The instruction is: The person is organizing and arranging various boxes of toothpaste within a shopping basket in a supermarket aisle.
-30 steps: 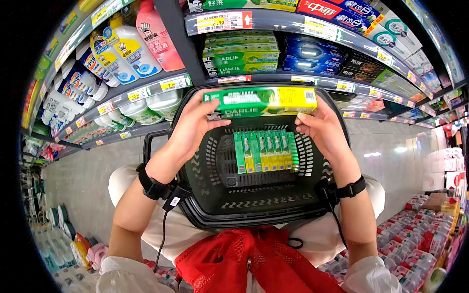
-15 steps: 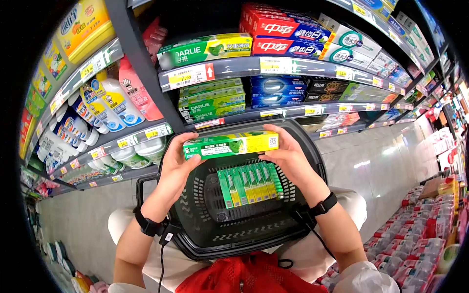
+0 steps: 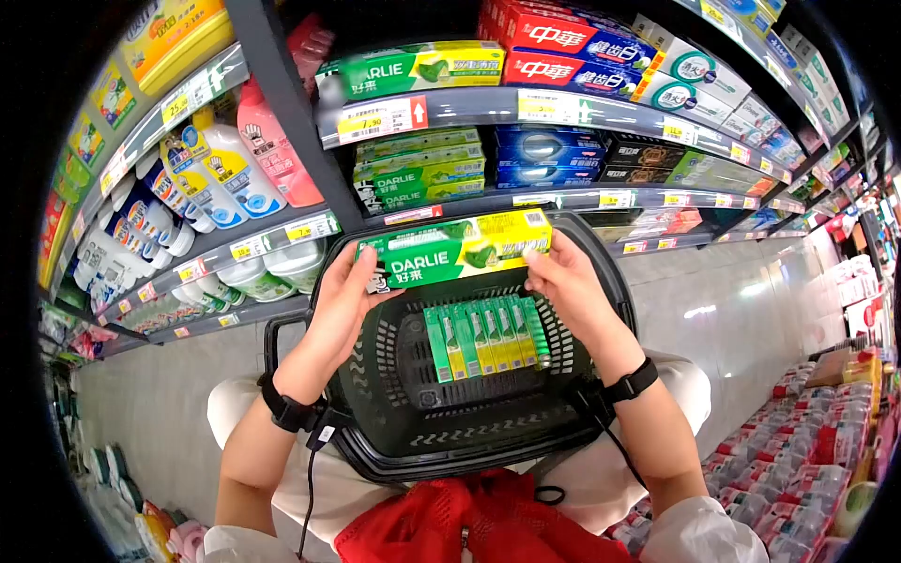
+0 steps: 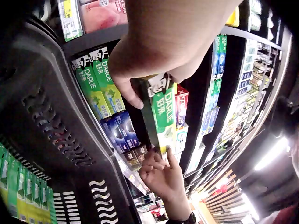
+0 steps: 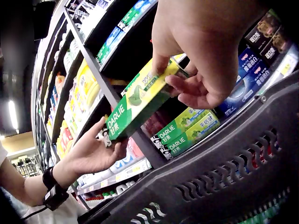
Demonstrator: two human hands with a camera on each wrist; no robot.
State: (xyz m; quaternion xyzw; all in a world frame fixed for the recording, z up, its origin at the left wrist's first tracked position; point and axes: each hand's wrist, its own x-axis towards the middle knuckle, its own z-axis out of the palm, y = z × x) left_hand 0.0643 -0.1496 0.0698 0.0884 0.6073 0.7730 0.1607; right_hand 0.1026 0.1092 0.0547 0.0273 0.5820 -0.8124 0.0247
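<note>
A green and yellow Darlie toothpaste box (image 3: 450, 253) is held level across the far side of a black basket (image 3: 399, 436). My left hand (image 3: 340, 298) grips its green end, thumb on the near face. At the yellow end, my right hand (image 3: 574, 286) pinches it between thumb and fingers. The large Darlie lettering on the box faces me. In the right wrist view the box (image 5: 140, 95) slants between both hands. Below, several similar green and yellow boxes (image 3: 481, 340) stand in a row inside the basket.
Shelves ahead carry a Darlie box (image 3: 404, 70), stacked Darlie boxes (image 3: 418, 178) and red and blue toothpaste boxes (image 3: 563, 52). White cleaner bottles (image 3: 235, 178) fill the left shelf. Wrapped goods (image 3: 798, 460) are piled at the right on the floor.
Both hands have turned the box, so a different long face with the large lettering shows now. The head view has tilted, bringing more of the upper shelf into sight.
</note>
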